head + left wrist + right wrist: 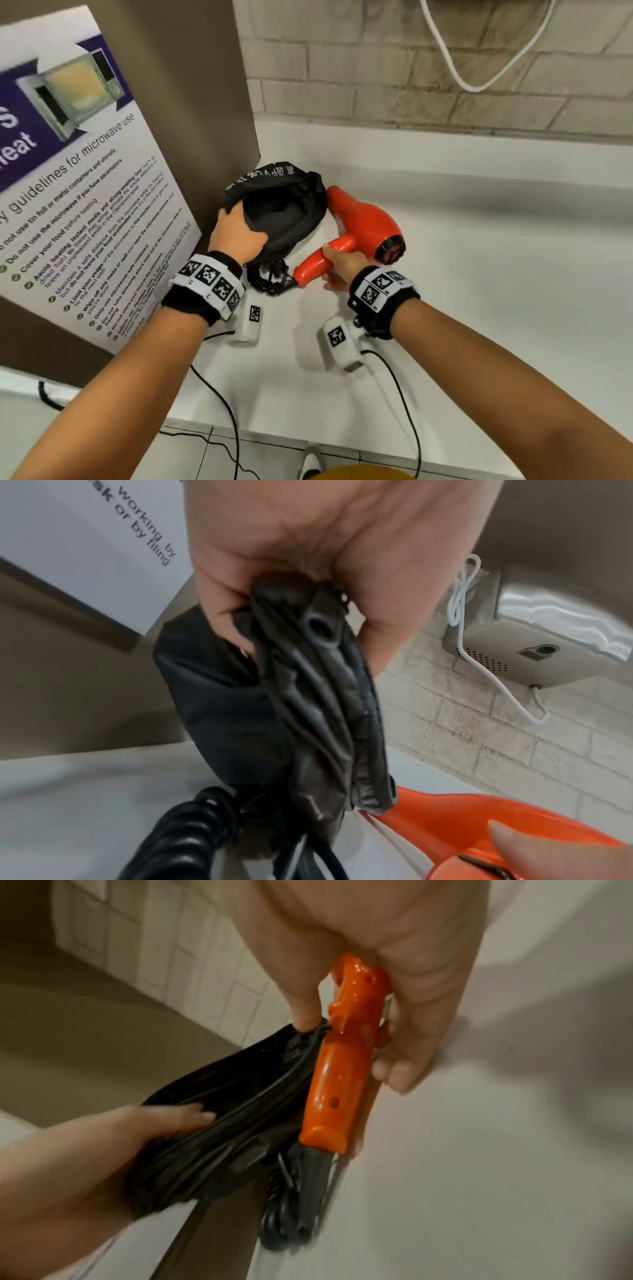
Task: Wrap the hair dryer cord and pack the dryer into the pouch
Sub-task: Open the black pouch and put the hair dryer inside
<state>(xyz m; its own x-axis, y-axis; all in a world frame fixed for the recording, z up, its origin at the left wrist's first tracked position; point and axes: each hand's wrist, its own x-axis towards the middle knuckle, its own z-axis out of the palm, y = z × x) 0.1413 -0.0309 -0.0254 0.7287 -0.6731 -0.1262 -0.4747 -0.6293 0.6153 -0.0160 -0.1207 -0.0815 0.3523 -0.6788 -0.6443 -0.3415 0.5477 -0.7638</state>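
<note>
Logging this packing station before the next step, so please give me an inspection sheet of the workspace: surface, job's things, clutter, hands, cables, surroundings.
Surface: white counter, bare where visible.
Job's things: orange hair dryer lies outside the black pouch, whose mouth gapes open; coiled black cord bunched at the handle's end.
Clutter: nothing seen.
Hands: left hand grips the pouch rim; right hand holds the dryer's handle.
Cables: thin black leads run from the wrist cameras; white cable loops on the wall.
Surroundings: brick-pattern wall, microwave guidelines poster at left, wall-mounted unit.
</note>
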